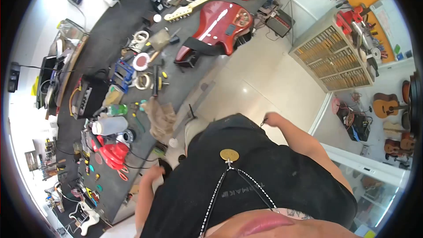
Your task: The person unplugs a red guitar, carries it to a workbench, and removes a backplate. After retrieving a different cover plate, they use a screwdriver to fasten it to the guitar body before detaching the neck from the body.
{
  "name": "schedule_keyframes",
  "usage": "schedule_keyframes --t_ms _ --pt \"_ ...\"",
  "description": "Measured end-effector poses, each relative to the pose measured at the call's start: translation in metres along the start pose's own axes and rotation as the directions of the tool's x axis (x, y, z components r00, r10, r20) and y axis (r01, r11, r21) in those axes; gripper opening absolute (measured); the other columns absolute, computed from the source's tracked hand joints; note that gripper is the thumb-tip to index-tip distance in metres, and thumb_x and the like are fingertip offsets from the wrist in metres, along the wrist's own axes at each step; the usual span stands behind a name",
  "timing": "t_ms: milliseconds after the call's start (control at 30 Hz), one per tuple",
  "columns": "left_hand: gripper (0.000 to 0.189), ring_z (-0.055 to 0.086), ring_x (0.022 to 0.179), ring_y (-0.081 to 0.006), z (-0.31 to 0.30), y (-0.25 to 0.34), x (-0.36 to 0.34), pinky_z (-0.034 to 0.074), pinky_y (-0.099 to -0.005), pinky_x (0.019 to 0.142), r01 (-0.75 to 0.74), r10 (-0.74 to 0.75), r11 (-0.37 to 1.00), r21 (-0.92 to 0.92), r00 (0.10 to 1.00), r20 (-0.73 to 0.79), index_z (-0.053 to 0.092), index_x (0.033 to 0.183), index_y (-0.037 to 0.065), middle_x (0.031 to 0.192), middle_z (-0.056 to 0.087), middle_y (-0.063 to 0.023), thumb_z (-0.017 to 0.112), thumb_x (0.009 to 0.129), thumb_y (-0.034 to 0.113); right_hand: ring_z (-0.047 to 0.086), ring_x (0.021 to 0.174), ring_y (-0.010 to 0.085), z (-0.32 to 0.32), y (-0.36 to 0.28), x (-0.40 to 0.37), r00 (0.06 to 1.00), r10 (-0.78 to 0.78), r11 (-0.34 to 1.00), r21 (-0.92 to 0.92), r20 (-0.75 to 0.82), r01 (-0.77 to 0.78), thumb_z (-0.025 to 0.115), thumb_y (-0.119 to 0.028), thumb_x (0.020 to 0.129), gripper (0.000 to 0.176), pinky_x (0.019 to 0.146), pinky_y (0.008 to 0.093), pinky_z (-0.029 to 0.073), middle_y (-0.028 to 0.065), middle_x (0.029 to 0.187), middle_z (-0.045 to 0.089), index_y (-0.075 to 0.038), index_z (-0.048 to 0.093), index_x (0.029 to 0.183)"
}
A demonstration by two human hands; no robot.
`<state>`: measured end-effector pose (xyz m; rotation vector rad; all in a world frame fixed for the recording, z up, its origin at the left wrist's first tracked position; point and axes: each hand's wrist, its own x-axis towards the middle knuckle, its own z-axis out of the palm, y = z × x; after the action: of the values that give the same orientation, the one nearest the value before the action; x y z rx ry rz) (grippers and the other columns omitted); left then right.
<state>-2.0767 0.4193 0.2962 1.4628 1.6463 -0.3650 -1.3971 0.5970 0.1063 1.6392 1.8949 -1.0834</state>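
Curling beside the torso, the right hand (274, 120) has its grip nearly closed on a small dark item (264, 121), too small to identify, over the pale floor (246, 83). The left hand (154, 173), blurred, is low near the edge of the desk (105, 194); how far its grip is open, and whether it has hold of the dark object (165, 167) beside it, cannot be told. On the desk lie a glossy red guitar body (220, 24), a brown cloth (158, 117), a white bottle (110, 126) and a red tool (112, 152).
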Motion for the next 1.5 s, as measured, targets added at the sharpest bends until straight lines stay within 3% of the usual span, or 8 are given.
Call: schedule_keyframes --t_ms 33,200,300,533,667,833,1333,1500 --pt "0.027 0.069 0.100 -0.0439 -0.003 0.004 0.058 0.054 -0.0530 0.084 -0.195 0.150 0.875 0.443 0.980 0.134 0.073 0.101 0.004 0.102 0.072 -0.0272 0.059 0.093 0.026 0.073 0.088 0.0325 -0.022 0.017 -0.003 0.994 0.014 0.984 0.178 -0.110 0.006 0.070 -0.035 0.087 0.034 0.080 0.0451 0.056 0.0187 0.093 0.076 -0.003 0.077 0.097" --pt "0.035 0.066 0.095 -0.0482 -0.152 0.265 0.193 0.052 -0.0516 0.082 -0.393 0.315 0.920 -0.007 0.748 -0.583 0.064 0.098 -0.004 0.096 0.068 -0.0296 0.069 0.096 0.030 0.069 0.073 0.0190 -0.141 0.057 -0.008 0.914 0.227 0.748 0.661 -0.337 0.058 0.063 -0.024 0.093 0.025 0.068 0.0362 0.056 0.0087 0.086 0.073 -0.002 0.072 0.102" --pt "0.031 0.070 0.105 -0.0371 -0.234 0.374 0.290 0.052 -0.0457 0.089 -0.526 0.475 0.850 0.007 0.761 -0.441 0.065 0.115 -0.003 0.105 0.072 -0.0228 0.067 0.098 0.023 0.068 0.079 0.0168 -0.187 0.044 -0.025 0.802 0.482 0.413 0.899 -0.353 0.148 0.062 -0.021 0.093 0.025 0.073 0.0311 0.053 0.0069 0.085 0.069 -0.001 0.069 0.107" --pt "0.041 0.068 0.103 -0.0434 -0.315 0.551 0.502 0.051 -0.0519 0.090 -0.576 0.661 0.745 0.337 0.702 -0.264 0.070 0.109 -0.003 0.106 0.071 -0.0280 0.061 0.102 0.037 0.070 0.104 0.0439 0.010 0.241 0.042 0.969 0.213 0.853 0.507 -0.122 -0.123 0.058 -0.038 0.095 0.043 0.093 0.0491 0.054 0.0284 0.105 0.073 0.000 0.077 0.101" --pt "0.041 0.067 0.108 -0.0442 -0.316 0.580 0.583 0.051 -0.0518 0.094 -0.535 0.590 0.785 0.313 0.799 -0.117 0.071 0.109 -0.002 0.112 0.071 -0.0278 0.060 0.103 0.037 0.072 0.097 0.0402 -0.009 0.226 -0.029 0.691 0.416 0.754 0.200 0.591 -0.625 0.065 -0.046 0.088 0.049 0.085 0.0463 0.055 0.0243 0.103 0.075 0.000 0.079 0.099" --pt "0.038 0.068 0.110 -0.0425 -0.323 0.596 0.581 0.051 -0.0513 0.095 -0.435 0.484 0.802 0.409 0.875 -0.018 0.072 0.110 -0.001 0.112 0.072 -0.0257 0.064 0.101 0.035 0.073 0.078 0.0324 -0.082 0.214 -0.063 0.852 0.326 0.905 0.395 -0.410 -0.157 0.068 -0.040 0.085 0.042 0.073 0.0423 0.056 0.0195 0.090 0.075 -0.001 0.078 0.096" --pt "0.039 0.071 0.093 -0.0422 -0.291 0.622 0.535 0.055 -0.0536 0.082 -0.347 0.391 0.920 0.179 0.828 -0.403 0.061 0.124 0.005 0.096 0.073 -0.0239 0.073 0.091 0.024 0.067 0.070 0.0185 -0.405 0.317 0.146 0.870 0.488 0.579 0.772 -0.070 -0.263 0.061 -0.022 0.090 0.024 0.064 0.0354 0.054 0.0109 0.084 0.070 0.000 0.069 0.099" --pt "0.055 0.071 0.097 -0.0419 -0.269 0.631 0.527 0.055 -0.0519 0.086 -0.220 0.223 0.974 0.057 0.871 -0.439 0.058 0.140 0.015 0.105 0.073 -0.0242 0.075 0.088 0.021 0.070 0.073 0.0213 -0.497 0.352 0.208 0.993 0.068 0.949 0.315 -0.101 -0.033 0.064 -0.023 0.091 0.028 0.065 0.0365 0.056 0.0123 0.087 0.072 0.002 0.071 0.101"
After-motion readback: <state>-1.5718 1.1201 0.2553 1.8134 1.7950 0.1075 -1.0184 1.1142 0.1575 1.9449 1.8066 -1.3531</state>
